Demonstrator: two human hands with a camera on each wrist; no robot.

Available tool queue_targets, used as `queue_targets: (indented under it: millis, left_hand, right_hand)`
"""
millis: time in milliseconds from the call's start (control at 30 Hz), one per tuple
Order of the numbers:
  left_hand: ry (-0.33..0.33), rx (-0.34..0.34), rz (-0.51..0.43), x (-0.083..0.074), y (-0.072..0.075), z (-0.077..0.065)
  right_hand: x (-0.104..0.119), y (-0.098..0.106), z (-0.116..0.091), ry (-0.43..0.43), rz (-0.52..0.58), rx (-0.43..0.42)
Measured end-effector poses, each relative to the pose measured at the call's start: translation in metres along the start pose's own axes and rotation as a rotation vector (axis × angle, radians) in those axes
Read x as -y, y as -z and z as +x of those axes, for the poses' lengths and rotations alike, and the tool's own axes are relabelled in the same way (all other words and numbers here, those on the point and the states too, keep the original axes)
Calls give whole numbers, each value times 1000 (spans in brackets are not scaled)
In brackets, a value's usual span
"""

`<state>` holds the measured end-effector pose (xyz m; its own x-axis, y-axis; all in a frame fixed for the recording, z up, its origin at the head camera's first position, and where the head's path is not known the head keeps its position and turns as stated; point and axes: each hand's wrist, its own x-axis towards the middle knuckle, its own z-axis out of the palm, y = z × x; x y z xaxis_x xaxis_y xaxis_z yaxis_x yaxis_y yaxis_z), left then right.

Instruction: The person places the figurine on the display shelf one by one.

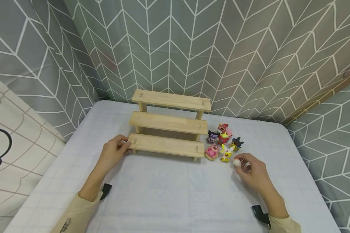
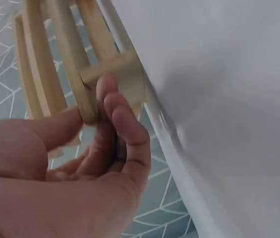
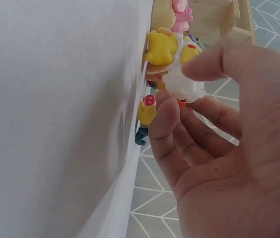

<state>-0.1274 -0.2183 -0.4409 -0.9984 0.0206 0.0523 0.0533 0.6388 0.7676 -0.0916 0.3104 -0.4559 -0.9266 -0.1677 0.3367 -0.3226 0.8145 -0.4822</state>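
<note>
A three-step wooden display stand [image 1: 166, 145] stands on the white-covered table. My left hand [image 1: 113, 153] grips the left end of its lowest step; in the left wrist view the thumb lies on one face of the board [image 2: 73, 64] and the fingers curl round the other side. Between thumb and fingers, my right hand [image 1: 254, 171] pinches a small white figurine [image 3: 183, 85], mostly covered by the fingertips in the head view. Just left of that hand is a yellow figurine with white ears [image 1: 226, 153]. A pink figurine [image 1: 212, 152] sits by the stand's right end.
Behind those stand a dark purple figurine [image 1: 212, 137], a red one [image 1: 223, 127], a red-and-green one [image 1: 223, 138] and a yellow one with dark spikes [image 1: 237, 143]. Patterned grey curtains [image 1: 169, 48] hang behind and beside the table [image 1: 163, 194].
</note>
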Motion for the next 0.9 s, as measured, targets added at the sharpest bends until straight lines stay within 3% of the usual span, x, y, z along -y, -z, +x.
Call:
queue_targets:
  millis: [133,300,400,567,767,900]
  left_hand:
    - [33,17,-67,0,0,1]
    - [60,24,-109,0,-2,1]
    - [75,31,-143,1,-3,1]
    - [90,49,-181,0,-2,1]
    - [104,59,-220,-2,-1,-2]
    - [110,63,-231,-2,-1,-4]
  right_hand:
    - [0,2,1,-42,34,24]
    - [-1,4,1,-128,154,151]
    - [0,6,1,-152,186,178]
    - [2,9,-1,-157,170,132]
    - [6,11,-1,-196,237,-27]
    - [7,12,0,-194,302,-35]
